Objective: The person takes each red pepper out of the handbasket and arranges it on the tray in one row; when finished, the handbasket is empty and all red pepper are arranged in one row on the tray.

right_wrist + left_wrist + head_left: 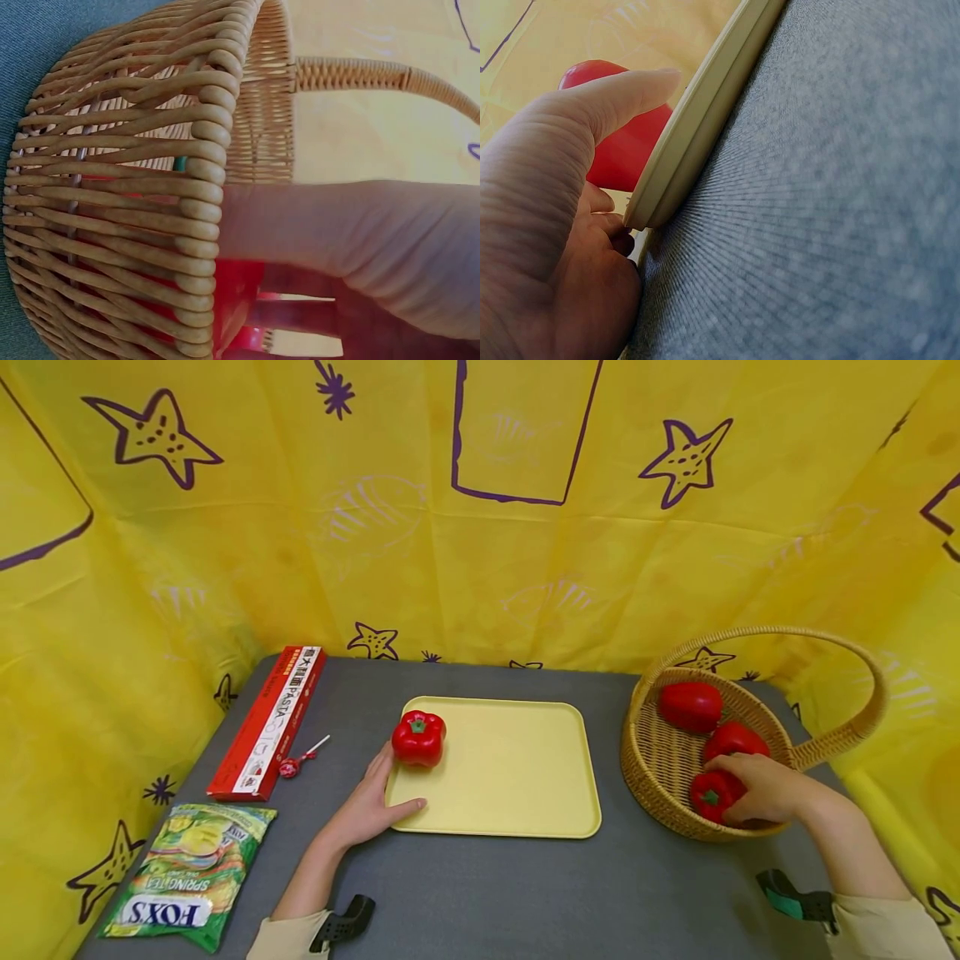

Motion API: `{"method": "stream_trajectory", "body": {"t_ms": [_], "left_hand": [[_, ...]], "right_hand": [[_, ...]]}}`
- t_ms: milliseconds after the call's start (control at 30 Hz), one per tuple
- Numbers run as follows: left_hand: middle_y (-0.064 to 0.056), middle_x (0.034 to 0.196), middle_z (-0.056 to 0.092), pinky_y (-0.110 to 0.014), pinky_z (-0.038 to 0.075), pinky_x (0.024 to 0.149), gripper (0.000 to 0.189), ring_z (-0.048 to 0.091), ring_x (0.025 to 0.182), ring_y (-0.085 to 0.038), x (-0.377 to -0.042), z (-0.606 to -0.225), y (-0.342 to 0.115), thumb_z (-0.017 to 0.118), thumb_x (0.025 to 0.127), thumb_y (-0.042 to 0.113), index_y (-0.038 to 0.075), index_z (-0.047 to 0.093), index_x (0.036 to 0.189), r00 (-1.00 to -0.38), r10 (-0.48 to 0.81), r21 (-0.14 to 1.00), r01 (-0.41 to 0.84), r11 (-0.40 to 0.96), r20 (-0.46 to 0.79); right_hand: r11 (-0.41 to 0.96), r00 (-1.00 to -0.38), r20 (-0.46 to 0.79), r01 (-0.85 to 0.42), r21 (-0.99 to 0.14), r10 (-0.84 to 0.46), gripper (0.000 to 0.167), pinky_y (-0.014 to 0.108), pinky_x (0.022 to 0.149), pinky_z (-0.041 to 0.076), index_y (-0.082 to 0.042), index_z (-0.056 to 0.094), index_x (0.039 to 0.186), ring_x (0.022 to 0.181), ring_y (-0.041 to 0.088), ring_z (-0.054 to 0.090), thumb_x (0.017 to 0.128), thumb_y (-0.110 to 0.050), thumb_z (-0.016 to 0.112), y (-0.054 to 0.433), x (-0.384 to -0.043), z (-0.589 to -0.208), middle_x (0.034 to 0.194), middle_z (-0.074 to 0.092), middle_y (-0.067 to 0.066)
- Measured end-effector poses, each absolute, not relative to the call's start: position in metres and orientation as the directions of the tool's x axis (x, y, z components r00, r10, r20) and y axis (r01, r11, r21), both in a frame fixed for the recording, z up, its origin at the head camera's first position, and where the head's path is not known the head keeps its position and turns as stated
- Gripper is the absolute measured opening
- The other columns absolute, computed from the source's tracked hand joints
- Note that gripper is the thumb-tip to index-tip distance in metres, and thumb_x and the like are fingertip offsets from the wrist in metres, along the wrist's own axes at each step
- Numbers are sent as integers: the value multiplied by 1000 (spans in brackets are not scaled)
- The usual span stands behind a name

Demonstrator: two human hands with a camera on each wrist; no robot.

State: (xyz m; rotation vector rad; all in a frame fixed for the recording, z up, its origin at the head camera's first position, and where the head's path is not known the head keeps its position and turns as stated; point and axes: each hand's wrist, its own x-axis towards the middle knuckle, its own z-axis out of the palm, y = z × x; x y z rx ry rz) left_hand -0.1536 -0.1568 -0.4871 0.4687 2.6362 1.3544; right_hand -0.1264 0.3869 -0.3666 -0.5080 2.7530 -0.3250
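Note:
In the head view, my left hand (372,806) rests at the left edge of a pale yellow tray (517,777). Its fingers lie fairly straight along the rim and the thumb reaches over the near corner. Close beside those fingertips, a red bell pepper (418,739) stands upright on the tray, green stem up. My right hand (765,787) reaches into a wicker basket (637,760) and grips another red bell pepper (712,795), thumb on its near side. Two more red peppers, one at the back (690,706), lie in the basket. Basket weave partly hides the right fingers' work in the right wrist view.
A red pasta box (266,727) lies at the left, with a lollipop (291,766) beside it. Nearer is a green Fox's candy bag (191,872). The basket's tall handle (873,693) arches over its right side. Yellow patterned cloth (495,568) encloses the grey table.

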Motion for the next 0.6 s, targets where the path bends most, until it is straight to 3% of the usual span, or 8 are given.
{"method": "stream_trajectory", "body": {"t_ms": [133,300,467,600], "left_hand": [[-23,159,10,-63,16,111,104,10,145,-41,-154,-487,-157,77,82,36,-1,13,154,-942,334,809,210,549,18],[-23,159,10,-63,16,111,104,10,145,-41,-154,-488,-158,77,82,36,-1,13,154,-942,335,807,213,551,20],[-23,159,11,-63,16,111,103,11,145,-41,-154,-488,-157,78,81,36,-1,14,154,-942,336,810,219,543,29],[-23,159,12,-63,17,111,103,11,145,-41,-153,-488,-157,77,81,36,-1,15,154,-941,337,812,220,541,30]], "right_hand": [[912,-896,-240,-308,-270,-374,62,51,80,48,1,61,116,99,35,57,70,-35,84,380,-129,-366,108,64,13],[918,-905,-234,-288,-273,-354,68,51,81,50,5,59,119,98,35,58,76,-44,80,372,-133,-365,109,64,16],[916,-904,-231,-295,-273,-360,72,53,83,49,8,57,122,103,40,57,75,-41,81,370,-134,-366,113,62,22],[907,-901,-226,-298,-297,-370,73,49,79,50,6,57,123,99,36,57,71,-37,84,369,-133,-367,109,63,17]]}}
